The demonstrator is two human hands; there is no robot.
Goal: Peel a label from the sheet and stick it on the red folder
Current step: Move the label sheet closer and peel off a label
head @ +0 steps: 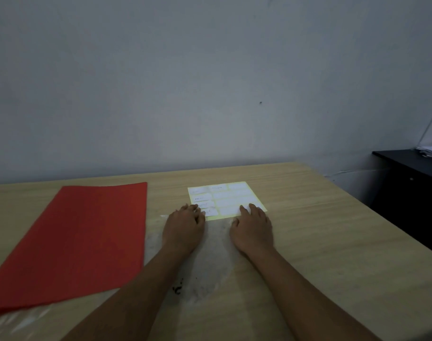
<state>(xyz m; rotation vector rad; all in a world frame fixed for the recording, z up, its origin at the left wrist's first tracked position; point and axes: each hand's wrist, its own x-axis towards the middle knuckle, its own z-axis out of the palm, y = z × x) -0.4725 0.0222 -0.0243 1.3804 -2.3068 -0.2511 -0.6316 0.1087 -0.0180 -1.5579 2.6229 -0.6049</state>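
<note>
**Both hands flat on the label sheet**

The label sheet point(226, 199) lies on a pale wooden desk point(320, 230) before a grey wall point(210, 82). Left hand point(183, 227) and right hand point(253, 230) press its near edge, each grip flat, holding nothing. The red folder point(82, 239) lies well to the left.

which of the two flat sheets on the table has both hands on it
The label sheet, white with rows of labels: left hand and right hand rest on its near edge. The red folder lies untouched.
</note>
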